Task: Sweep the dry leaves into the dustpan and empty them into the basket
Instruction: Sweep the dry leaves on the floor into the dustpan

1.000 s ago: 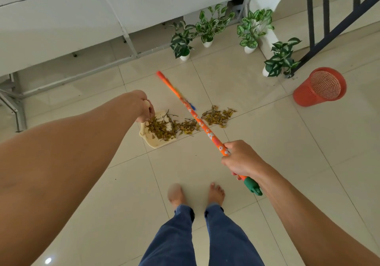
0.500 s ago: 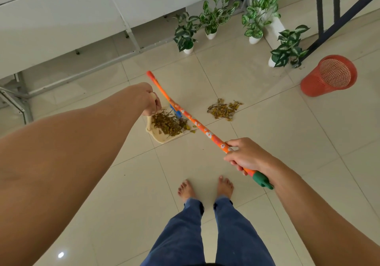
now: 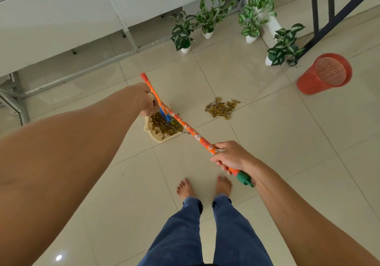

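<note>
Right hand, centre right of the frame: fingers curled tight round the broom handle, gripping just above its green end cap.

Left hand, centre of the frame: closed in a fist on the cream upright handle of the dustpan; individual fingers hidden behind the knuckles, so the exact grip cannot be told.

Broom handle: orange, flower-printed, running from the right hand up and left across the dustpan. A second orange stretch shows above the left hand; whether it is the same shaft or a reflection cannot be told. Blue broom head now sits inside the pan mouth, on the leaves.

Change, item one: a second ago the broom lay across the gap between two heaps, with loose leaves trailing off the pan lip. Now that trail is gone and the leaves in the pan are packed back toward the left hand.

Change, item two: the loose leaf pile, centre of the frame and right of the pan, is unmoved, apart from both pan and broom.

Basket: red mesh, far right of the frame, well apart from the pan, near the potted plants.

Reading: first batch is secured; the sweeping stage is judged roughly half done. The second pile has yet to be swept in, and the emptying is not begun.
</note>
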`<state>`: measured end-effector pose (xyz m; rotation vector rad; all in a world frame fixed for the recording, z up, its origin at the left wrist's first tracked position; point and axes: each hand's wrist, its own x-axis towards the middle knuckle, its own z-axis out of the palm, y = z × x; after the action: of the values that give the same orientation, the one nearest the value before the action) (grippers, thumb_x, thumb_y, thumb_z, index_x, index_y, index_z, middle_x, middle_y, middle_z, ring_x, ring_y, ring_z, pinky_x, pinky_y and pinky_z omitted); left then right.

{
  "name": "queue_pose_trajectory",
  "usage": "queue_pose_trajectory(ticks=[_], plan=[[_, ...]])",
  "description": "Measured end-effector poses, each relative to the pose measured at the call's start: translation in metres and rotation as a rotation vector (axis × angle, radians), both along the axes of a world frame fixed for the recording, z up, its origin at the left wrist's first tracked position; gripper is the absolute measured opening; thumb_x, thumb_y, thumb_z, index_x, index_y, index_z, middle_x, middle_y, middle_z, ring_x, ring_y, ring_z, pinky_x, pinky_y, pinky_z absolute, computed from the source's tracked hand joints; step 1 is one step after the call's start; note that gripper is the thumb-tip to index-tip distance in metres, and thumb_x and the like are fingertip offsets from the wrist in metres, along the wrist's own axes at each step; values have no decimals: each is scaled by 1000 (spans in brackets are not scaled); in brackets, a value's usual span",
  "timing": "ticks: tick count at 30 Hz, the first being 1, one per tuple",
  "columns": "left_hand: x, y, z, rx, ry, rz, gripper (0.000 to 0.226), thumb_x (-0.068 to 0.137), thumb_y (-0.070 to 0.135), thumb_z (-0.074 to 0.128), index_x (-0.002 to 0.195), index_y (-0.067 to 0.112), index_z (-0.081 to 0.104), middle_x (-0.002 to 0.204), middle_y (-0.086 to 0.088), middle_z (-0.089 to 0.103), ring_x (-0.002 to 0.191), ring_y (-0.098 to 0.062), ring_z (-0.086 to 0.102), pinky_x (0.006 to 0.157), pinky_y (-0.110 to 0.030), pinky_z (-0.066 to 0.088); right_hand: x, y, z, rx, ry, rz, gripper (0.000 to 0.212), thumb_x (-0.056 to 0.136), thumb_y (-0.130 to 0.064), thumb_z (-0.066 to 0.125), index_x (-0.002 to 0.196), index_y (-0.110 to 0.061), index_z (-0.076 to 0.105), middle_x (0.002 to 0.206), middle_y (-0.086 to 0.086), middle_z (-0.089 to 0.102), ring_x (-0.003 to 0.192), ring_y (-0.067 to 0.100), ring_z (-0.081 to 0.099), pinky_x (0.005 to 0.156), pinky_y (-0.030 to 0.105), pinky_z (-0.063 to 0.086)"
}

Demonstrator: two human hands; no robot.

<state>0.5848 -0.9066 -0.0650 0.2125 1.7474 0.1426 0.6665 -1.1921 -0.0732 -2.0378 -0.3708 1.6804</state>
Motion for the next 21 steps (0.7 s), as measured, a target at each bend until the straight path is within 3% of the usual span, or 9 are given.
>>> queue_pose_trajectory(ticks=[2,5,8,11,14,18,21], plan=[[-2,-4,1,6,-3,-1,11,88,3,47,85,14,48,86,1,52,50,-12,38,37,-12,34,2,-7,3,3,1,-8,47,84,-3,58,129,-18,61,61,1,52,41,10,45,39,23,40],[-3,-5,0,5,-6,-1,12,91,3,46,82,12,46,81,-1,51,46,-12,38,36,-12,35,-4,-12,6,-10,-91,31,58,85,-3,56,141,-18,52,66,2,57,41,10,48,39,21,41],[-3,-8,-1,4,-21,34,15,91,5,46,79,13,46,83,0,52,47,-12,40,36,-12,35,-19,-3,2,-48,-200,90,43,86,-5,53,128,-15,59,72,3,61,43,13,54,37,20,42],[-2,-13,-3,2,-19,2,13,92,5,47,81,12,47,86,1,53,50,-12,40,36,-12,35,-25,4,-6,-79,-126,57,23,82,-4,56,103,-5,63,65,4,57,42,13,52,39,22,44],[-5,-18,-2,7,-19,-7,10,93,6,51,89,15,50,88,2,53,52,-12,39,37,-12,36,-19,-3,-3,-63,-32,34,30,81,-1,57,110,0,66,63,4,53,42,12,46,41,24,41],[-22,-19,0,7,-11,4,10,95,5,47,93,15,49,87,2,51,49,-10,38,36,-11,33,-11,-19,7,-7,2,26,41,83,-2,57,122,-14,63,60,1,51,40,10,44,39,24,40],[-40,-26,4,-7,-43,56,6,98,7,46,95,10,50,81,-1,50,47,-10,39,35,-13,32,-5,-24,13,14,-19,-4,41,83,-2,57,123,-11,64,58,0,51,39,9,44,38,22,39]])
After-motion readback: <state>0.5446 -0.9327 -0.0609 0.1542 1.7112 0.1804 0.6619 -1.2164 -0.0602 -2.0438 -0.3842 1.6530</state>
